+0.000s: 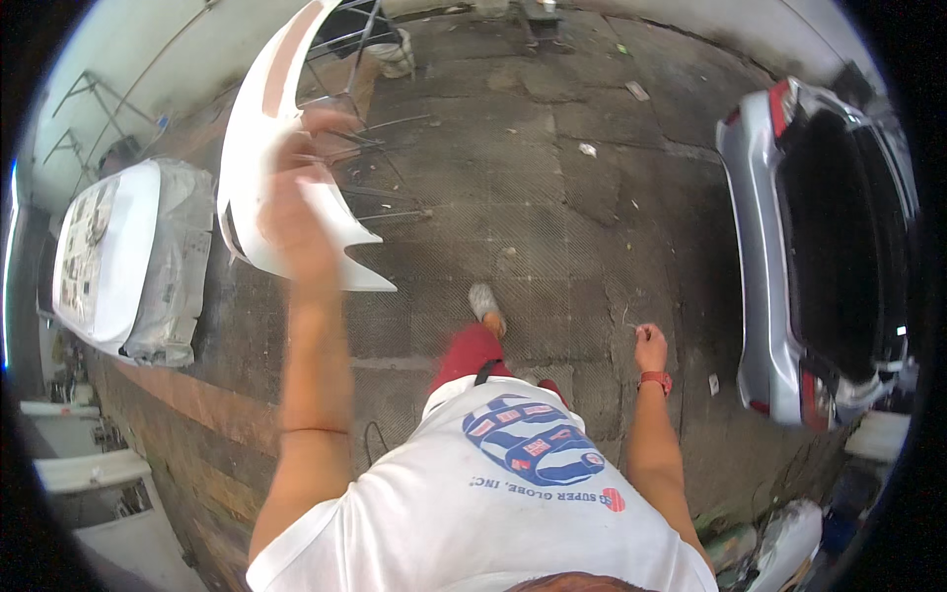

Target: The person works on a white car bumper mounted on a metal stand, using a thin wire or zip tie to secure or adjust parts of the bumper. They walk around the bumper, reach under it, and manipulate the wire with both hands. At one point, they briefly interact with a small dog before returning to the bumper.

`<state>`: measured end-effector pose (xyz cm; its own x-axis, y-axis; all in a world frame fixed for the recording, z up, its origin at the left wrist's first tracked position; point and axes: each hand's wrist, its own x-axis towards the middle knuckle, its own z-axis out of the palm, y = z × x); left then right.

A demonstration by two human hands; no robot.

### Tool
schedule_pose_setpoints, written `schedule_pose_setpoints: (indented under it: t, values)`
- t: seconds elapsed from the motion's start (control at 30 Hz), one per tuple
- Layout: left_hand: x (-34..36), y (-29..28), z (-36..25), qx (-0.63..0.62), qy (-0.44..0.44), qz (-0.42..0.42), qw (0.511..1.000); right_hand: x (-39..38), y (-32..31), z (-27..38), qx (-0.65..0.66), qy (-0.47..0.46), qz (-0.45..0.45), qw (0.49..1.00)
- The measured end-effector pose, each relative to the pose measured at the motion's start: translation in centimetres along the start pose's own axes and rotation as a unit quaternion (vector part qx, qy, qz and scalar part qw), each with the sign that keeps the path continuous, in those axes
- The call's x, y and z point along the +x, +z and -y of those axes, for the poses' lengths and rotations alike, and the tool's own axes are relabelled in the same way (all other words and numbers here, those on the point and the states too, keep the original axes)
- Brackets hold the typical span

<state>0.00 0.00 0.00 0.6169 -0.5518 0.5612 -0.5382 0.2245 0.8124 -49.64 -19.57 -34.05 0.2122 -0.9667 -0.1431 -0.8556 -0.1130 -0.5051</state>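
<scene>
My left hand [299, 192] is smeared by motion in front of a white car bumper cover [258, 168] with a dull pinkish-brown strip on its upper part. Whether the hand touches the panel, and how its fingers are set, I cannot make out. Thin metal legs of a stand [380, 192] stick out behind the bumper. Lower down on the right, my right hand [649, 347] hangs over the floor with its fingers curled together. A faint thin strand shows by its fingertips, too small to name. A red watch [655, 379] is on that wrist.
A silver car [755, 257] with its rear open and dark inside stands at the right. On the left is a white car [148, 232] partly covered with plastic sheeting and paper. A whitish bucket [395, 54] stands behind the bumper. Scraps of litter [588, 150] lie on the cracked floor.
</scene>
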Motion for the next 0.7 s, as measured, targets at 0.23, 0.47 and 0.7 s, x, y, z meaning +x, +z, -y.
schedule_pose_setpoints:
  t: [0.23, 0.47, 0.7]
  values:
    - [1.9, 7.2, 22.4, -0.056, -0.373, 0.243, 0.893, 13.5, 0.0, 28.9, 0.194, -0.162, 0.037, 0.967]
    - [15.8, 9.1, 30.5, -0.489, -0.513, 0.109, 0.698, 22.3, 1.4, 47.5, 0.240, -0.265, 0.184, 0.915]
    - [28.3, 9.5, 37.7, -0.434, -0.448, 0.086, 0.777, 34.3, 5.3, 55.6, 0.283, -0.268, 0.219, 0.894]
